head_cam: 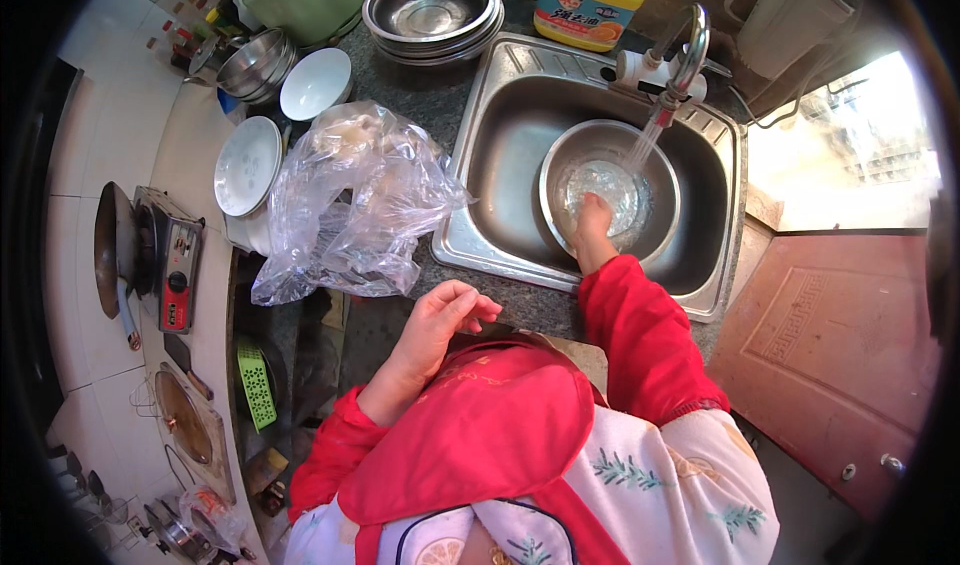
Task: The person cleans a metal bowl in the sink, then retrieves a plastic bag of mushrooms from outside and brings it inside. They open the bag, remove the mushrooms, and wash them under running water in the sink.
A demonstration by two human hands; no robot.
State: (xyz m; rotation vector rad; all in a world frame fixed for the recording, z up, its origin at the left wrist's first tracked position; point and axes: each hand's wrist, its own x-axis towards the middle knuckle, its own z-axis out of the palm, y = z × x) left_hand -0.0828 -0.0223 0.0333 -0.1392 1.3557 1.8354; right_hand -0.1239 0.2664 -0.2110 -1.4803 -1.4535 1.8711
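Observation:
My right hand (594, 227) reaches over the near left rim of a round stainless steel basin (666, 167) and into it. Its fingertips are over or in the water, and whether they hold anything is hidden. The basin stands in a stainless steel sink (502, 152). Water pours into it from a curved chrome faucet (690, 55). My left hand (454, 310) hovers by the counter's front edge, fingers loosely curled, with nothing visible in it. Left of the sink, a crumpled clear plastic bag (360, 212) with pale contents lies on the stone counter (420, 92).
Stacked steel basins (431, 10) and a yellow detergent jug (592, 2) stand behind the sink. White bowls (316, 83), a plate (247, 166) and steel bowls (259, 66) sit left. Farther left are a portable gas stove (176, 265) and a wok (112, 250). A reddish panel (825, 340) stands right.

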